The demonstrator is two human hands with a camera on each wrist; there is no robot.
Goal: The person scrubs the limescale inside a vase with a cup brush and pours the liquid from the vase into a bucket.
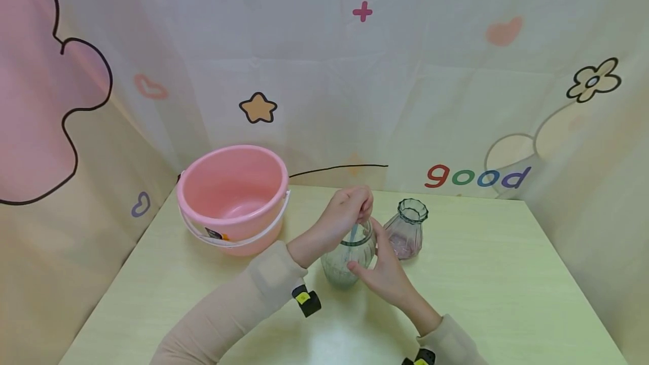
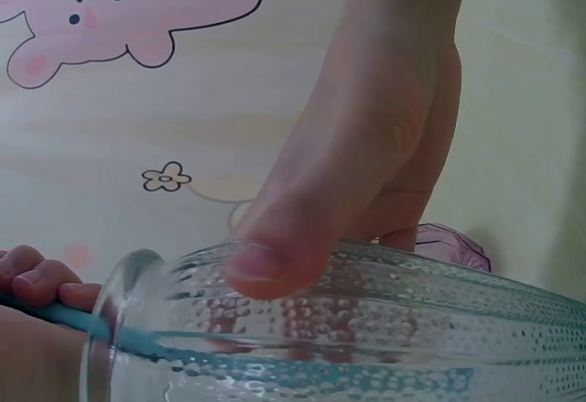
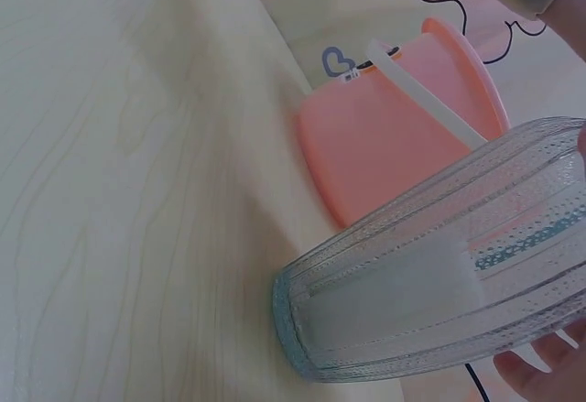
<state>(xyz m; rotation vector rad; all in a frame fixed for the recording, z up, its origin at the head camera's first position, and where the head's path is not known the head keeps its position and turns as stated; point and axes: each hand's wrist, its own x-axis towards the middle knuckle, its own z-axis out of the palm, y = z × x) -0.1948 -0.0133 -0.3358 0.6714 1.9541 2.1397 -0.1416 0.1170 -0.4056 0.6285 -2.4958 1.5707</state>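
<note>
A clear ribbed glass vase (image 1: 341, 268) stands on the table, with a cloudy whitish fill (image 3: 394, 297) in its lower part. My left hand (image 1: 346, 207), above the vase's mouth, grips a light-blue stick (image 2: 59, 314). The stick runs down inside the vase; its lower end is blurred by the bumpy glass, so I cannot tell what it carries. My right hand (image 1: 387, 277) holds the vase from the right, thumb (image 2: 261, 265) on the near side and fingers around the far side. Just behind that hand is a second, grey-purple faceted glass vase (image 1: 405, 235).
At the back left sits a pink bucket (image 1: 233, 185), its white handle (image 1: 253, 240) hanging down in front. A printed cloth (image 1: 314, 89) hangs behind and beside the pale wooden table (image 1: 507, 275).
</note>
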